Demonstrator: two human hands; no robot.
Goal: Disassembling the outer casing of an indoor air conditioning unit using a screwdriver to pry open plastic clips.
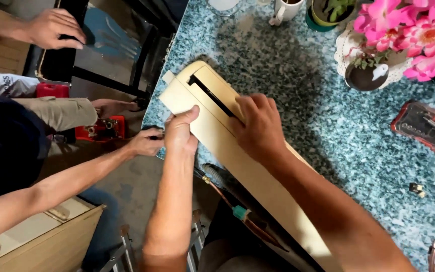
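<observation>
**Two hands on the cream casing, work only part done**

Two hands of mine bore on the long cream plastic casing [227,146], which lay slantwise over the near edge of the speckled tabletop [328,126]. At far left a co-worker's hand [51,27] rested on a dark chair, and their other hand [146,142] reached in at the casing's left edge, beside a red tool [101,128] on the floor. My left hand [181,133] gripped that edge, fingers curled tight around it. My right hand [258,126] pressed flat on top, fingers spread beside the dark slot [210,93]. I judged the casing not yet off: cables [227,196] showed beneath, but it sat unmoved. Farther right lay a screwdriver bit case [425,126], open, and pink flowers [414,35].
</observation>
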